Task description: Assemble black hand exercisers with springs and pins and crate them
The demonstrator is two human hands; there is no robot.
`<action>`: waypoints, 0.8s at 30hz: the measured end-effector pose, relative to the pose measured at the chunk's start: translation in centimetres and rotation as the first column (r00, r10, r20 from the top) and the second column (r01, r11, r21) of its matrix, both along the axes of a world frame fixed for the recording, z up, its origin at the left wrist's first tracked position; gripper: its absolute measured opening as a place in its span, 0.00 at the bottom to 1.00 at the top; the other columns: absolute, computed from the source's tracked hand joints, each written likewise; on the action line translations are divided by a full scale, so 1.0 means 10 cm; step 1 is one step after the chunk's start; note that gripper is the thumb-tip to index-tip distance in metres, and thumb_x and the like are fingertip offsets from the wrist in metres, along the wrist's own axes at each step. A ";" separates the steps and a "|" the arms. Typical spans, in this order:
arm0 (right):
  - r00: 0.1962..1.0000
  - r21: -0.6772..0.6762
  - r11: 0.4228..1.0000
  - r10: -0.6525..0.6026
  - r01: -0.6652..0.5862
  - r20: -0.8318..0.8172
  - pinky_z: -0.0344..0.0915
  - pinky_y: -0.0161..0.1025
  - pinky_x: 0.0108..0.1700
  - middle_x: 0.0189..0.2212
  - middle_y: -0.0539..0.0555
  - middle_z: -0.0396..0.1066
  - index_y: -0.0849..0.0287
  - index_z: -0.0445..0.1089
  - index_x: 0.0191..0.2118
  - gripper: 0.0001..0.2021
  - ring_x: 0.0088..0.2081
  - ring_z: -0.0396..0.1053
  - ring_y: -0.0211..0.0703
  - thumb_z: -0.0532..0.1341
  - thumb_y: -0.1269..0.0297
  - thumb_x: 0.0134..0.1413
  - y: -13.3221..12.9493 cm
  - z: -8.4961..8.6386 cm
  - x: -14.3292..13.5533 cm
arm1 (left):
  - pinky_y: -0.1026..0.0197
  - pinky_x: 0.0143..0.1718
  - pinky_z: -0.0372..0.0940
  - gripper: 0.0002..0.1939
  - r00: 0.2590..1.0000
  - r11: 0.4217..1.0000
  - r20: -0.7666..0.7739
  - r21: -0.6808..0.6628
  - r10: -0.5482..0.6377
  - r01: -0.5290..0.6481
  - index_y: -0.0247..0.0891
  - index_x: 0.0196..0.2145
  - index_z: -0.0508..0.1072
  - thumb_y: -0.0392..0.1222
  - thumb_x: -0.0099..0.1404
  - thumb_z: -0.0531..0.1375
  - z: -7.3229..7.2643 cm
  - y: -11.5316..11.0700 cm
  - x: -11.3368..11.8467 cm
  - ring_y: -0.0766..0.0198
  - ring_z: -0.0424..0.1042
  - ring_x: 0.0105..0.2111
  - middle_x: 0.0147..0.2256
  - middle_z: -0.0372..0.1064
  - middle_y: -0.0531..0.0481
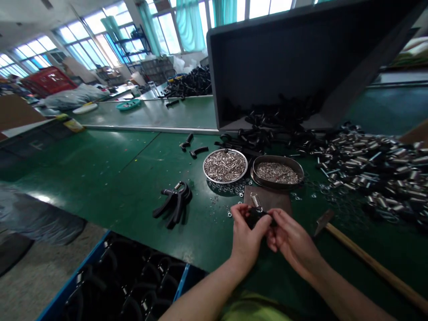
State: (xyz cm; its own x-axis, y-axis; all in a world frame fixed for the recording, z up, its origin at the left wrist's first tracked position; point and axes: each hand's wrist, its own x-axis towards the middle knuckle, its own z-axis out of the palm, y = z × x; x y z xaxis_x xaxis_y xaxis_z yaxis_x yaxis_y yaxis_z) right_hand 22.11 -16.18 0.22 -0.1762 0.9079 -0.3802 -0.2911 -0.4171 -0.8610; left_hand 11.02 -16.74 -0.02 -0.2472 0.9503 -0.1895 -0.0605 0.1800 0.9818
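Note:
My left hand [245, 238] is closed around a black hand-grip handle [254, 217], thumb on top. The fingertips of my right hand [292, 240] pinch the same dark piece at its right end; what else they hold is hidden. A silver coil spring [256, 200] sticks up from the far side of the piece, over a brown flat pad [277, 198]. Just beyond lie a round metal dish [225, 166] of small pins and an oval tin [277, 183] of tiny metal parts. Assembled black hand grips [174, 205] rest to the left of my hands.
A hammer [364, 261] lies at the right, beside a large heap of springs and black handles [377, 167]. Behind the dishes a grey bin [216, 80] is tipped on its side, spilling black handles. At lower left stands a blue crate [182, 281] of hand grips.

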 end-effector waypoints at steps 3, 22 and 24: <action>0.996 -0.045 0.996 0.079 -0.077 0.046 0.56 0.32 0.15 0.18 0.43 0.62 0.54 0.60 0.36 0.20 0.15 0.59 0.34 0.59 0.42 0.48 0.15 -0.02 -0.01 | 0.56 0.45 0.60 0.32 0.961 0.999 -0.276 0.017 -0.034 0.041 0.37 0.44 0.59 0.47 0.45 0.69 0.02 0.04 -0.08 0.56 0.68 0.42 0.41 0.67 0.44; 0.354 0.461 0.457 -0.303 -0.760 0.885 0.59 0.40 0.44 0.33 0.56 0.73 0.59 0.73 0.29 0.06 0.40 0.66 0.46 0.59 0.71 0.55 2.15 -0.25 -0.74 | 0.49 0.45 0.62 0.30 0.337 0.844 -0.909 -0.030 -0.246 0.536 0.39 0.46 0.67 0.57 0.49 0.65 -0.24 0.23 -0.19 0.52 0.64 0.43 0.43 0.67 0.47; 0.378 0.483 0.484 -0.303 -0.730 0.875 0.59 0.41 0.44 0.34 0.57 0.73 0.59 0.71 0.29 0.04 0.41 0.66 0.47 0.60 0.71 0.54 2.15 -0.23 -0.74 | 0.49 0.44 0.62 0.31 0.332 0.843 -0.910 -0.034 -0.248 0.536 0.40 0.45 0.67 0.58 0.48 0.65 -0.25 0.23 -0.19 0.53 0.64 0.43 0.43 0.67 0.47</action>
